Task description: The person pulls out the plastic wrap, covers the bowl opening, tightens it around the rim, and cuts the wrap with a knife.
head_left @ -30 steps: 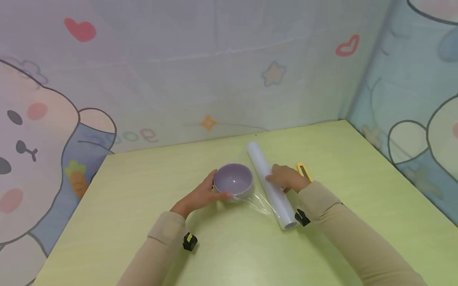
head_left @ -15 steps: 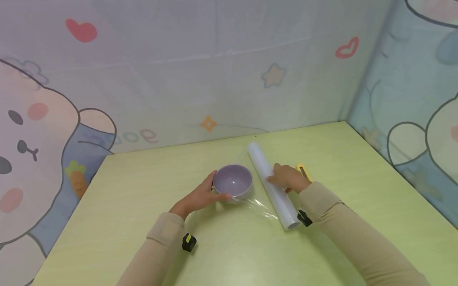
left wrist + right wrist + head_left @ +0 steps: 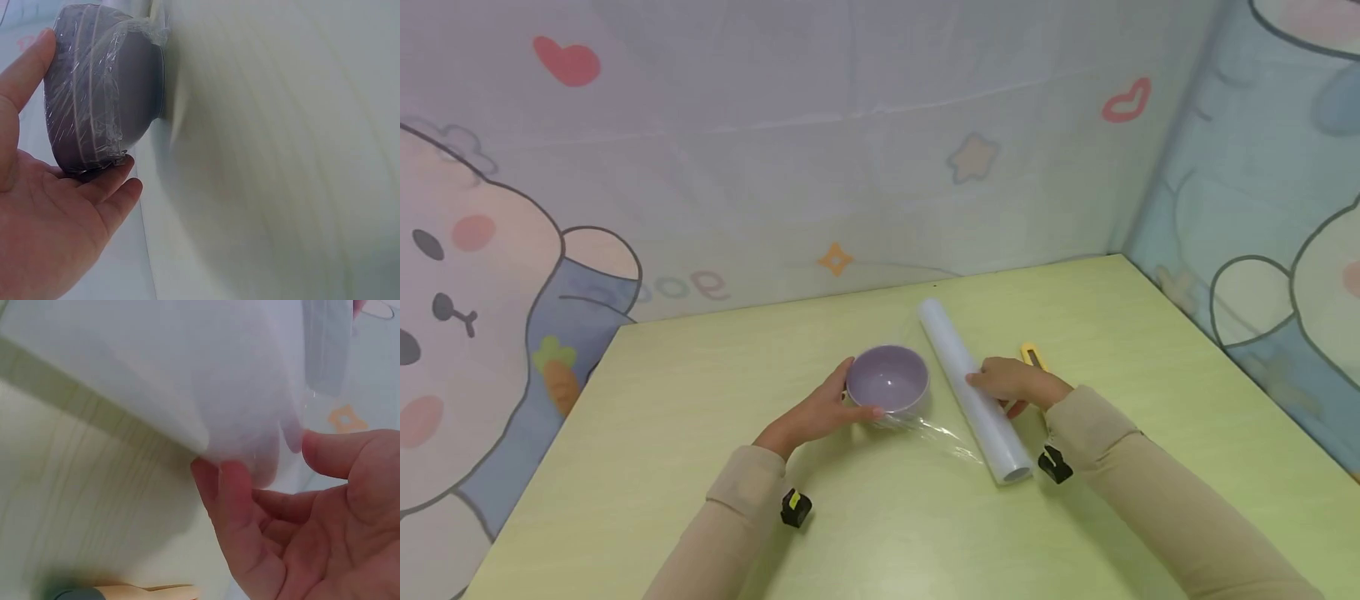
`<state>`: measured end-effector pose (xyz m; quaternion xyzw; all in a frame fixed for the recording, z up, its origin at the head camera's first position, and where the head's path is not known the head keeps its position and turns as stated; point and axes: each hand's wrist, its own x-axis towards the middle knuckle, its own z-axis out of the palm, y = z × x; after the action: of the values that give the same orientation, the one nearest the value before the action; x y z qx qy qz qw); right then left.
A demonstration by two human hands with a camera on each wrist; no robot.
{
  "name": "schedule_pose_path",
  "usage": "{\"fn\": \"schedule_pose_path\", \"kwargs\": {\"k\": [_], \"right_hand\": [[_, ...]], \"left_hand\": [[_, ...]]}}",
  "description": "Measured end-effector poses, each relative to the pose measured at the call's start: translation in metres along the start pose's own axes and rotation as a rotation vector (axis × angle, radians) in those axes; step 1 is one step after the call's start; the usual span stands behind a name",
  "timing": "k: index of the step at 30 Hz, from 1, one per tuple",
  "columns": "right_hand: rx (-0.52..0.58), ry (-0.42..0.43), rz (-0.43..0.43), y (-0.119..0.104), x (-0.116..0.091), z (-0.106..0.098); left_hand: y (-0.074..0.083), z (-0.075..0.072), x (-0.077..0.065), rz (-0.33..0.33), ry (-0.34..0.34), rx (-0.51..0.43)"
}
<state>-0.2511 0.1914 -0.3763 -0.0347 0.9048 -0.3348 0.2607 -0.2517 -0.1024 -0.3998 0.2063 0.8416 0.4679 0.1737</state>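
A purple bowl (image 3: 889, 379) stands upright on the table, gripped by my left hand (image 3: 816, 415). The thumb lies along its near rim, the other fingers on its far left side. Clear cling film wraps the bowl's outside (image 3: 84, 94) in the left wrist view. A strip of cling film (image 3: 943, 435) runs from the bowl to a long white roll of cling film (image 3: 947, 342), which lies at a slant to the right. My right hand (image 3: 1021, 383) holds the roll near its middle. In the right wrist view, thumb and curled fingers (image 3: 234, 500) touch its surface.
A yellow utility knife (image 3: 1032, 357) lies right of the roll, partly hidden behind my right hand. The pale yellow-green table (image 3: 700, 400) meets a printed cloth backdrop (image 3: 760, 167) at the back, with another cloth on the right.
My right hand has moved slightly to the right. The near end of the roll has shifted a little right, and the film strip reaches farther right. My left hand and the bowl stay nearly still.
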Motion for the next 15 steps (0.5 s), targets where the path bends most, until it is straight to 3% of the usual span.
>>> {"fn": "schedule_pose_path", "kwargs": {"k": [10,15], "right_hand": [[-0.168,0.115,0.021,-0.01,-0.012,0.003],[-0.14,0.082,0.043,-0.006,-0.011,0.004]], "left_hand": [[0.001,0.0,-0.001,-0.021,0.011,0.003],[0.0,-0.002,-0.002,-0.035,0.008,0.007]]}}
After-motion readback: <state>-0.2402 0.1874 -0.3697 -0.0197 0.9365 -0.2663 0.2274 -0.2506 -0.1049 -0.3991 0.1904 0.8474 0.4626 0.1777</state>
